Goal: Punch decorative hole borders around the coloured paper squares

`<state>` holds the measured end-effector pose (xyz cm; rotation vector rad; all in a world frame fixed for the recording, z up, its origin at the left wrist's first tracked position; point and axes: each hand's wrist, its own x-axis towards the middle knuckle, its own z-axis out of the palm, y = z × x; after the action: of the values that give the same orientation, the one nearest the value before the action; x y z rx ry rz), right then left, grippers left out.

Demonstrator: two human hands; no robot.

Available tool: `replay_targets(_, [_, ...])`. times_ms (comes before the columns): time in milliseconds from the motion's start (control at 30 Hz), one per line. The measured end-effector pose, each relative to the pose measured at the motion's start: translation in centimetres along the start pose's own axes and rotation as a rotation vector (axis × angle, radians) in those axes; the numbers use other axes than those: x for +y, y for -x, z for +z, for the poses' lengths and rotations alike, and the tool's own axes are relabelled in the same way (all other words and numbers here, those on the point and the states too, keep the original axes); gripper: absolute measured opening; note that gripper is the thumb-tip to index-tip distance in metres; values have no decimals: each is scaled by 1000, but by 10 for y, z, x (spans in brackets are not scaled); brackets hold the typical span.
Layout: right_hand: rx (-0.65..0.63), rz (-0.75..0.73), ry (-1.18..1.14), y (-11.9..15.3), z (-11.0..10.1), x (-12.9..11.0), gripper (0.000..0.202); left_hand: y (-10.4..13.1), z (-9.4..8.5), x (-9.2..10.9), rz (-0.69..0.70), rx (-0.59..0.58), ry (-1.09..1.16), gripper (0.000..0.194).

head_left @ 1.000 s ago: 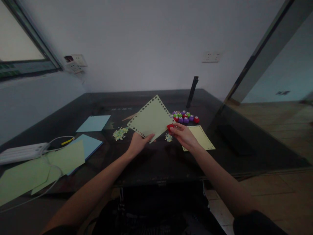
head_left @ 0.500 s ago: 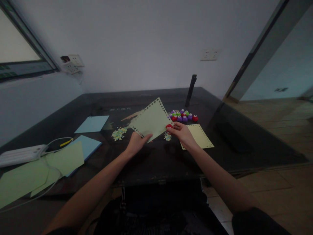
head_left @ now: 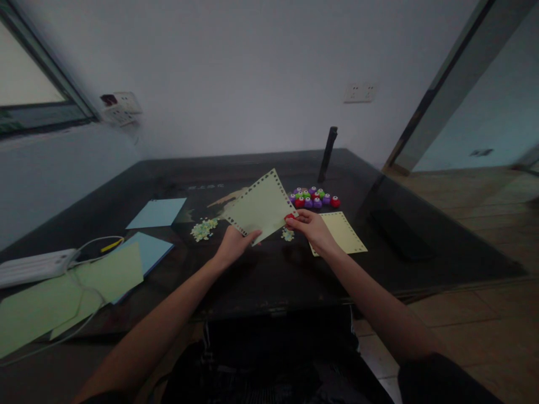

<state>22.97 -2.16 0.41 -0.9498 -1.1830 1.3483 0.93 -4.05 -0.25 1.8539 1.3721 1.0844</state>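
Observation:
A pale yellow-green sheet [head_left: 259, 206] with rows of punched holes along its edges is held up, tilted, above the dark table. My left hand [head_left: 236, 242] grips its lower left part, thumb on top. At the sheet's right corner, my right hand [head_left: 309, 227] has its fingers closed on a small red punch [head_left: 290, 217], which sits at the paper's edge. Beneath and beside the right hand lies another yellowish sheet [head_left: 343, 233] with holes along its border. Small paper cut-outs [head_left: 204, 229] form a pile left of the held sheet, and a smaller pile [head_left: 287, 234] lies below the punch.
Several red, purple and green punches [head_left: 314, 198] stand behind my right hand. A black upright object [head_left: 327, 154] is near the wall. Blue sheets [head_left: 158, 213], green sheets [head_left: 107, 275] and a white power strip [head_left: 36, 268] lie left. A dark flat object [head_left: 400, 233] lies right.

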Motion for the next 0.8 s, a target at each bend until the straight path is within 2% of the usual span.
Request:
replay_targets(533, [-14,-4,22,0,-1,0,30,1,3,-4,5,3,72,29])
replay_targets(800, [5,12,39,1,0,-1,29,2,1,2,12,-16,-5,26])
